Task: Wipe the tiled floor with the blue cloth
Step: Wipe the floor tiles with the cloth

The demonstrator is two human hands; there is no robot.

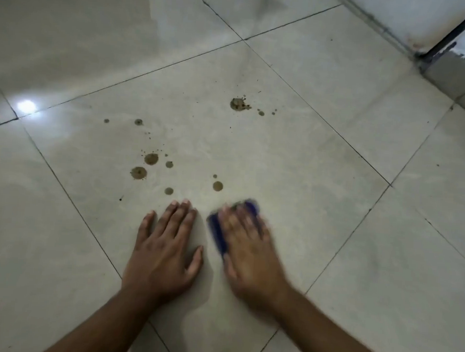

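A small blue cloth (218,229) lies flat on the pale tiled floor (295,158), mostly hidden under my right hand (248,247). That hand presses on it with straight fingers and is blurred by motion. My left hand (167,245) rests flat on the same tile, fingers spread, just left of the cloth. Several brown stains dot the tile beyond my fingers: a large splat (238,104) farther off, round drops (151,159) to the left and one drop (217,186) just ahead of the cloth.
Dark grout lines cross the floor diagonally. A wall base with a dark vertical frame (452,34) and a grey step (460,78) stand at the upper right. A bright light reflection (26,106) shines on the left tile.
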